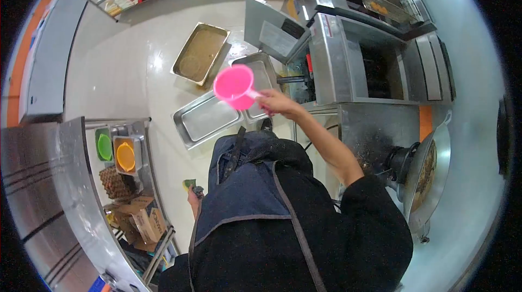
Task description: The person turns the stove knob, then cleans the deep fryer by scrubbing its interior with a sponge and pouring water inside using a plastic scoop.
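Observation:
In my right hand (277, 103) is the handle of a pink plastic dipper (235, 81), which is held out over the metal pans on the floor. My left hand (193, 198), low at my side and partly hidden by my apron, grips a green and yellow sponge (188, 184). A dark grey scrubber (198, 189) shows beside the sponge. Below the dipper lie one shallow steel pan (204, 119) and a second steel pan (265, 72) near the fryer. Farther off, a deeper pan (202, 53) holds brownish liquid.
An open-doored steel fryer cabinet (331, 58) stands at the right, its door (274, 28) swung out over the floor. A large wok (429, 178) sits on a burner at far right. To the left, a steel shelf holds a green bowl (104, 147), an orange bowl (125, 156) and cardboard boxes (147, 221).

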